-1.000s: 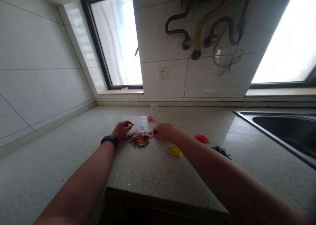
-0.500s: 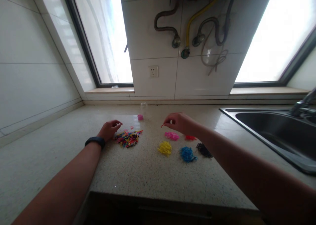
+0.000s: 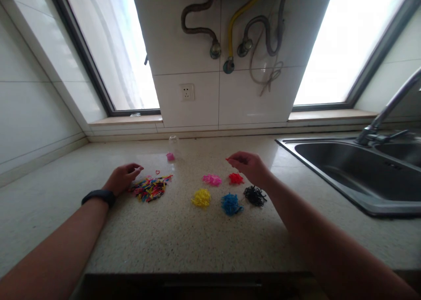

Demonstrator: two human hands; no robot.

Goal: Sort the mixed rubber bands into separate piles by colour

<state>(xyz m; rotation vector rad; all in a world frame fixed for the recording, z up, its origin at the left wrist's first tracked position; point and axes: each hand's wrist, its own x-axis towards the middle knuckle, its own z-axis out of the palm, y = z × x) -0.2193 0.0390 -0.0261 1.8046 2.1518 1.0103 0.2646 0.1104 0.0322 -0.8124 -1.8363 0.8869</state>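
Note:
My right hand (image 3: 248, 165) is above the counter with thumb and forefinger pinched on a small red rubber band (image 3: 227, 159). Below it lies a red pile of bands (image 3: 236, 178), beside a pink pile (image 3: 212, 180). Nearer me are a yellow pile (image 3: 201, 198), a blue pile (image 3: 231, 204) and a black pile (image 3: 255, 196). My left hand (image 3: 123, 179) rests at the left edge of a mixed-colour heap of bands (image 3: 150, 188), thumb and forefinger closed together. What its fingertips hold, if anything, is too small to make out. A single red band (image 3: 158, 172) lies behind the heap.
A clear plastic jar (image 3: 174, 145) stands at the back of the speckled counter (image 3: 184, 243), with a pink object (image 3: 170, 156) beside it. A steel sink (image 3: 332, 168) with a tap (image 3: 371, 131) is on the right. Hoses and a socket (image 3: 187, 92) are on the tiled wall.
My view has turned to the right. My right hand has carried the red band rightward from behind the pink pile to behind the red pile. My left hand stays by the mixed heap.

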